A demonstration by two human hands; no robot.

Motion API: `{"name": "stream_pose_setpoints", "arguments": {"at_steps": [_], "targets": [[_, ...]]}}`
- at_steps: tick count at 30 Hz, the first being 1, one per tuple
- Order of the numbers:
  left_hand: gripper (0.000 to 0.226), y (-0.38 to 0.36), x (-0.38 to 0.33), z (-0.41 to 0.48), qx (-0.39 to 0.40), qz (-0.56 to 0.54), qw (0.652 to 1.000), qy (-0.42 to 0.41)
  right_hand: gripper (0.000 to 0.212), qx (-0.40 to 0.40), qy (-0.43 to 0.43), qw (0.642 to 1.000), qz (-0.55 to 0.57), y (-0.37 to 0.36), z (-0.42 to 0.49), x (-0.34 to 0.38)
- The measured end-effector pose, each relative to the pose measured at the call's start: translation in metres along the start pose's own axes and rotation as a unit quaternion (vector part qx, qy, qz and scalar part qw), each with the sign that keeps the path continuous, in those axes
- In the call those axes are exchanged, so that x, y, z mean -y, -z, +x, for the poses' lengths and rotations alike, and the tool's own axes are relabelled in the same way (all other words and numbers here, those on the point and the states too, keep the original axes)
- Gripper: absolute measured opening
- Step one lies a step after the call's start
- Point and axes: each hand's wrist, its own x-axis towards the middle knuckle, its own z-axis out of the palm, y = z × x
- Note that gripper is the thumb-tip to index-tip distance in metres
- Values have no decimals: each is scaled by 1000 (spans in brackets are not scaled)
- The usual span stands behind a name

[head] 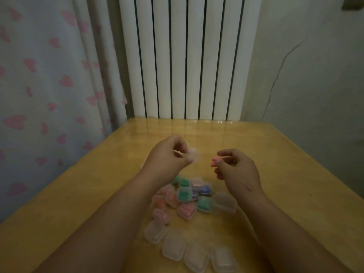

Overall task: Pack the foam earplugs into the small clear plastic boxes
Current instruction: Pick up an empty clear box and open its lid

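Left hand [167, 154] pinches clear box [194, 155]; right hand [236, 170] pinches pink earplug [214, 162], both above table [295, 184] centre. Risk: springy foam slips, misses opening.

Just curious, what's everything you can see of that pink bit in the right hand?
The pink earplug is a small, soft-looking foam piece, blurred. The right hand pinches it above the table, its free end pointing toward the clear box held by the left hand. The hand hides its rest.
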Motion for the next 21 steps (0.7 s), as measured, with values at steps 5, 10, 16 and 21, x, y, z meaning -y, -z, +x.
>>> {"name": "stream_pose_setpoints", "arguments": {"at_steps": [5, 10, 16, 21], "targets": [[42, 4, 20, -11, 57, -149, 987, 8, 20, 73, 20, 997, -9, -8, -8, 5], [34, -3, 27, -12, 65, -158, 985, -3, 22, 101, 6, 995, 24, -7, -14, 11], [42, -5, 23, -14, 61, -235, 970, -26, 19, 134, -2, 990, 36, -6, -18, 16], [43, 0, 19, -14, 68, -294, 952, -53, 13, 177, -53, 974, 135, -3, -20, 21]]}}
